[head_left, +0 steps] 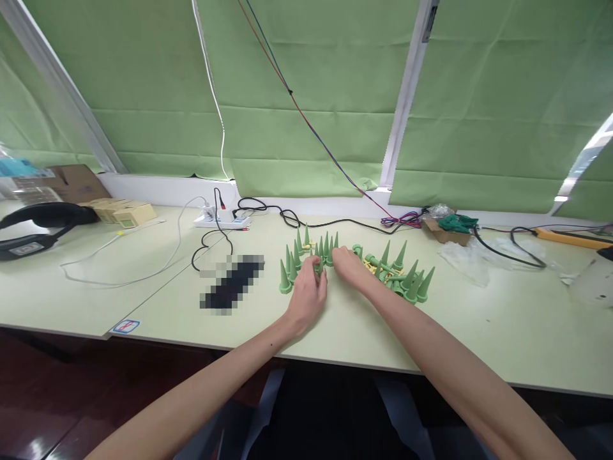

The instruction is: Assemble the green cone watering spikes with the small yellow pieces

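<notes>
Green cones (284, 278) stand upright in a group at the middle of the table, with a few small yellow pieces (309, 245) among them. My left hand (309, 294) is at the right side of this group, its fingers curled round a green cone. My right hand (350, 265) is closed just to the right of it, beside more standing cones; what its fingers hold, if anything, is hidden. Right of my right hand lies a pile of green cones (395, 278) and yellow pieces (371, 266), some upright and some on their sides.
A blurred dark object (233, 282) lies left of the cones. Behind are a power strip (221, 222) and black cables (330, 223). Headphones (48, 220) and small boxes (134, 214) sit far left. A cardboard box (447, 233) and plastic bags (464, 260) are on the right.
</notes>
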`<state>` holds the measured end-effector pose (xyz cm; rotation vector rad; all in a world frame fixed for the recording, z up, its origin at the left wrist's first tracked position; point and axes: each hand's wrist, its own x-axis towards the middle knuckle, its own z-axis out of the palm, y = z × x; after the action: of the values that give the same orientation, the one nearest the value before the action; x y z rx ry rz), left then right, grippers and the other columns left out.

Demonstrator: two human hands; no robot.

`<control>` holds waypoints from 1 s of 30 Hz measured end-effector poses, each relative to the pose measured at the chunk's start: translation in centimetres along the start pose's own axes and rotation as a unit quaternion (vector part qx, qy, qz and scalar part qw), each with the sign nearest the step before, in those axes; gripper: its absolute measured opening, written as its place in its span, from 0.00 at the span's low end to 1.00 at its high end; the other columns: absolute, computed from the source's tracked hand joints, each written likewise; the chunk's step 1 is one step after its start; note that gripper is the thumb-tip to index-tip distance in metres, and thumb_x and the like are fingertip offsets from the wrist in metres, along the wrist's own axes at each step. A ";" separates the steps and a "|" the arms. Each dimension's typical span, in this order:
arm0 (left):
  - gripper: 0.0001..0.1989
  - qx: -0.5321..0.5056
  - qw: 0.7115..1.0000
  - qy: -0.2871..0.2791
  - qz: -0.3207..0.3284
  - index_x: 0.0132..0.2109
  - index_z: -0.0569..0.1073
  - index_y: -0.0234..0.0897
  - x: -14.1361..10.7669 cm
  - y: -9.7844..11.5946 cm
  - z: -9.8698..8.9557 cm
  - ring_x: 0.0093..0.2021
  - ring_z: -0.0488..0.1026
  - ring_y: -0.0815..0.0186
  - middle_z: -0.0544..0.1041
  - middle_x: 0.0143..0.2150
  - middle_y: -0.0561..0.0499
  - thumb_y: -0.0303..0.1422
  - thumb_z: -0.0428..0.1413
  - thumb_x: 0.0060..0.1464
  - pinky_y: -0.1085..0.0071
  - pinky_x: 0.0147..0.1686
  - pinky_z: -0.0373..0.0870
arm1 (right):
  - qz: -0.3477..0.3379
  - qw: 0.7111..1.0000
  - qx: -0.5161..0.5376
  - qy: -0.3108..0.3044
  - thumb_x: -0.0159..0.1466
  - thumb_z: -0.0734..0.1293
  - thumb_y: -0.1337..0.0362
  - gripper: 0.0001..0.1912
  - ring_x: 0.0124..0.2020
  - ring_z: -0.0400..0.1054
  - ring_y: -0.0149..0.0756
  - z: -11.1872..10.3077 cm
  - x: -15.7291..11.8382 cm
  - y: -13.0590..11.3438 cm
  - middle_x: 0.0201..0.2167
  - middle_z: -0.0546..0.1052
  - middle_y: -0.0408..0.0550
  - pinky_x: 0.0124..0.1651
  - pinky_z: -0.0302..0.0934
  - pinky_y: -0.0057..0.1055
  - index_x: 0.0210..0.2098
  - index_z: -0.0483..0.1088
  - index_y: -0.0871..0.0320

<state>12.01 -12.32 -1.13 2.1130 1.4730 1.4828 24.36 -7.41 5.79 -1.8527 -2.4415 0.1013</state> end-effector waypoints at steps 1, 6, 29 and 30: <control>0.12 -0.003 1.000 -0.001 -0.002 0.53 0.61 0.38 0.0 -0.1 0.0 0.39 0.74 0.62 0.72 0.49 0.41 0.32 0.48 0.63 0.65 0.37 0.68 | 0.001 1.000 0.000 -0.001 0.64 0.59 0.78 0.16 0.48 0.72 0.46 0.0 0.0 0.0 0.47 0.74 0.64 0.41 0.64 0.32 0.48 0.71 0.65; 0.12 -0.015 1.000 -0.009 -0.008 0.53 0.60 0.39 0.0 -0.1 0.1 0.37 0.75 0.64 0.73 0.48 0.43 0.32 0.47 0.64 0.66 0.35 0.69 | 0.007 1.000 -0.005 -0.011 0.65 0.60 0.77 0.15 0.49 0.72 0.45 0.0 0.5 -0.1 0.48 0.73 0.63 0.42 0.64 0.31 0.48 0.71 0.66; 0.15 -0.032 0.993 0.063 0.092 0.53 0.60 0.38 0.1 0.1 0.2 0.25 0.66 0.77 0.64 0.51 0.43 0.27 0.50 0.60 0.73 0.26 0.67 | 0.009 1.000 -0.001 -0.027 0.62 0.62 0.78 0.15 0.46 0.74 0.43 -0.6 0.6 0.1 0.47 0.73 0.60 0.40 0.65 0.29 0.48 0.71 0.64; 0.14 -0.030 0.992 0.066 0.099 0.52 0.60 0.38 0.1 0.1 0.2 0.25 0.64 0.78 0.64 0.50 0.43 0.26 0.50 0.59 0.74 0.26 0.67 | 0.012 0.999 0.001 -0.030 0.61 0.63 0.78 0.16 0.45 0.74 0.43 -0.7 0.8 0.1 0.47 0.73 0.60 0.40 0.65 0.29 0.48 0.71 0.64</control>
<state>12.20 -12.25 -1.09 2.2188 1.2716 1.7439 24.33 -6.57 6.52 -1.9065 -2.4571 0.1625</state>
